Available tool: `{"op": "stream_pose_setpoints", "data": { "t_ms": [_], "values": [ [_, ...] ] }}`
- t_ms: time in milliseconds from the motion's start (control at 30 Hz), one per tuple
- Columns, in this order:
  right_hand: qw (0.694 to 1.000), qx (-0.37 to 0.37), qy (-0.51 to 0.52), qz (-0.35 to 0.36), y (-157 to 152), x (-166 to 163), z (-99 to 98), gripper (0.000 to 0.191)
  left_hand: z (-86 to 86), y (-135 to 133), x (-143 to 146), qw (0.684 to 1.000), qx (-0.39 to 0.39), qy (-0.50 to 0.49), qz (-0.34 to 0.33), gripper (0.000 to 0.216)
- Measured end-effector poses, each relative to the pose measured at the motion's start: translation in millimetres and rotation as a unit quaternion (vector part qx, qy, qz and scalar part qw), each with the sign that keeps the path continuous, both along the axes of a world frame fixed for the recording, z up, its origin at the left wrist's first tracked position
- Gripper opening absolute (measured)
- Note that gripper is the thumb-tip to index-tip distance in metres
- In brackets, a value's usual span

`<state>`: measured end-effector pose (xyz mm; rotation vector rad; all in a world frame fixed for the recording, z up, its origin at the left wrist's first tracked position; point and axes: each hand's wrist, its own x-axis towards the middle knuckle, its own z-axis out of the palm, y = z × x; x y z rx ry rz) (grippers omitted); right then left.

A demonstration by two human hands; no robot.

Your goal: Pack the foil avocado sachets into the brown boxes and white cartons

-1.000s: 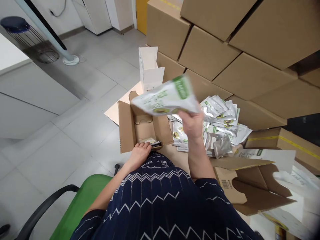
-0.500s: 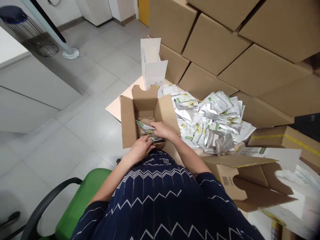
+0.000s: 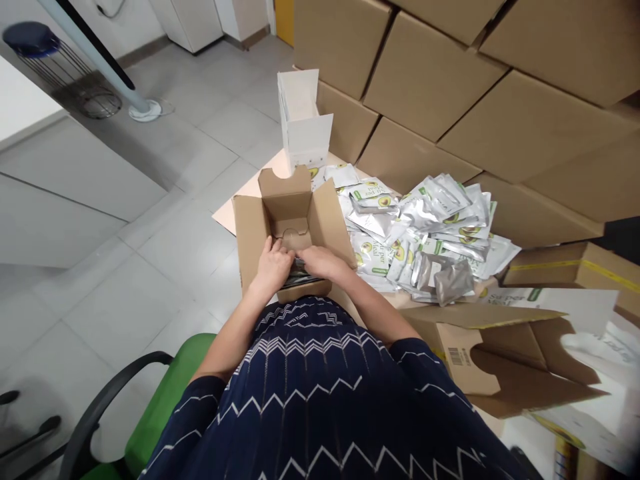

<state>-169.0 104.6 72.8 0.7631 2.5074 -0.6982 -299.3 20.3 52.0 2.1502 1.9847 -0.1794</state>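
Observation:
An opened brown cardboard box (image 3: pixel 330 223) stands in front of my body with its flaps spread. Silvery packets (image 3: pixel 299 275) are partly visible inside, at the side nearest me. My left hand (image 3: pixel 274 268) reaches in over the left part, its fingers bent around the packets' upper edge. From the right, my right hand (image 3: pixel 324 263) meets it, with curled fingers closed at the same edge. The two hands nearly touch. Most of the packets and some fingertips are hidden by the hands and the box wall.
Several silver-and-white packets (image 3: pixel 373 250) with avocado pictures lie heaped right of the box on the table (image 3: pixel 231 215). A white open carton (image 3: pixel 310 137) stands behind. Large cartons (image 3: pixel 407 77) are stacked beyond. Another open box (image 3: pixel 505 363) lies right, a green chair (image 3: pixel 173 393) left.
The printed packet that stuck up between my hands now sits lower and is mostly covered. My left hand has moved up and left, farther into the box.

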Motion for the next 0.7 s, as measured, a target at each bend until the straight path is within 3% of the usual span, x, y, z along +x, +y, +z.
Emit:
{"op": "stream_pose_setpoints", "data": {
  "t_ms": [133,400,500,567,633,700],
  "values": [
    [0.999,0.026,-0.028,-0.006,-5,0,5.0,0.035,4.9,-1,8,0.996,-0.086,-0.015,0.017,0.033],
    [0.999,0.02,-0.032,-0.028,-1,-15,-24.4,0.038,-1.4,6,18,0.987,-0.152,0.011,0.055,0.036],
    [0.999,0.004,-0.015,-0.039,-9,-7,-14.5,0.033,-4.8,7,18,0.982,-0.177,0.015,0.057,0.037],
    [0.994,-0.015,0.094,-0.051,-14,8,-0.6,0.027,-6.0,7,17,0.98,-0.191,0.013,0.052,0.037],
    [0.953,-0.035,0.278,-0.112,-13,33,11.4,0.024,-6.1,6,16,0.979,-0.201,0.006,0.044,0.037],
    [0.87,-0.026,0.427,-0.247,-2,63,13.4,0.028,-5.2,5,15,0.977,-0.209,-0.006,0.035,0.038]
  ]
}}
